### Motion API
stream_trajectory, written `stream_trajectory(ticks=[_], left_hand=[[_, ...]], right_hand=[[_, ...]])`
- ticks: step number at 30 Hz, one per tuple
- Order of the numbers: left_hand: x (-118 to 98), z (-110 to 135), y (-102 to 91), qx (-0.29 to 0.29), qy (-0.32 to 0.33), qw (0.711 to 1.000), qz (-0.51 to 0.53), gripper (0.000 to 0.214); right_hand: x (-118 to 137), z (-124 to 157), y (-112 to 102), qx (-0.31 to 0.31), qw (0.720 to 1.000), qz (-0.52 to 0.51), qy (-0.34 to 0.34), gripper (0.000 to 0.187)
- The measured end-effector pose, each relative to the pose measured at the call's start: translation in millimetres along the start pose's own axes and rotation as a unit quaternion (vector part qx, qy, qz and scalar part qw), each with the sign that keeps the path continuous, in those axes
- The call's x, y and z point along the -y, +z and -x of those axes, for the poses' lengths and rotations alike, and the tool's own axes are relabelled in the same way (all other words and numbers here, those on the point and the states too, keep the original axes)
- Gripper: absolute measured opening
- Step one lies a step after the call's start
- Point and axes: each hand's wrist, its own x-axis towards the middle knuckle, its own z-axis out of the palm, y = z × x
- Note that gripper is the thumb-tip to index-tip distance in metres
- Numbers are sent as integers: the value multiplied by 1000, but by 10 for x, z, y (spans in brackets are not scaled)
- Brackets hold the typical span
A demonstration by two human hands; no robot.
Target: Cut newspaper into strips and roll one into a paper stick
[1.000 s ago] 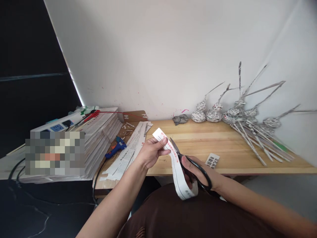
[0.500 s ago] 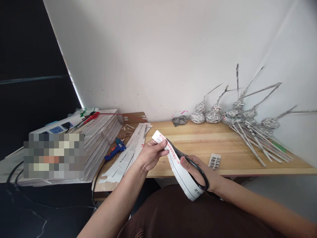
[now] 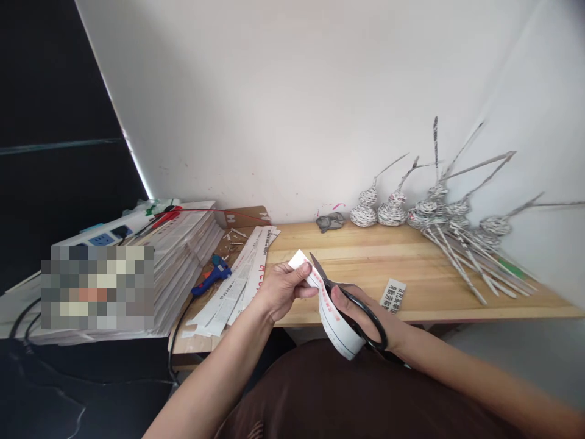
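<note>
Between thumb and fingers, my left hand (image 3: 287,286) pinches a white printed paper strip (image 3: 336,332) near its upper end. The strip curls down in front of my brown clothing. My right hand (image 3: 363,314) is closed around black-handled scissors (image 3: 377,332), with their blades pointing up and left beside the strip. One blade stands clear above the paper; the other is partly hidden, so I cannot tell whether the paper lies between them. Close to my right hand, a small printed paper piece (image 3: 392,297) lies on the wooden table (image 3: 338,250).
At left stands a tall paper stack (image 3: 183,262) carrying a power strip (image 3: 103,238). A blue glue gun (image 3: 212,275) lies beside several newspaper strips (image 3: 237,283). Along the wall are gourd-shaped woven paper pieces (image 3: 364,213), paper sticks (image 3: 457,268) and a grey crumpled lump (image 3: 329,222).
The scissors' blades have turned more upright, and one tip now shows above the strip. My left hand has shifted slightly right and down, and the strip bows into a tighter curl.
</note>
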Motion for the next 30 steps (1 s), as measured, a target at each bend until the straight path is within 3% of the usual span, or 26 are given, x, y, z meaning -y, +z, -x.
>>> stream_trajectory(ticks=[7,13,18,24,30], left_hand=[[-3,-2,-25,-6,3,1000,-21,42],[22,6,-40,-5,13,998,-56,38],[85,30,-21,33,-12,997,-70,34],[14,40,-10,26,3,994,-110,33],[-80,135,14,49,24,978,-202,33]], right_hand=[[-86,4,8,23,1000,15,8,55],[-101,39,75,44,990,-70,113,60],[-60,51,63,59,990,-117,61,61],[-106,39,75,37,985,-119,118,65],[-118,55,99,62,978,-181,82,64]])
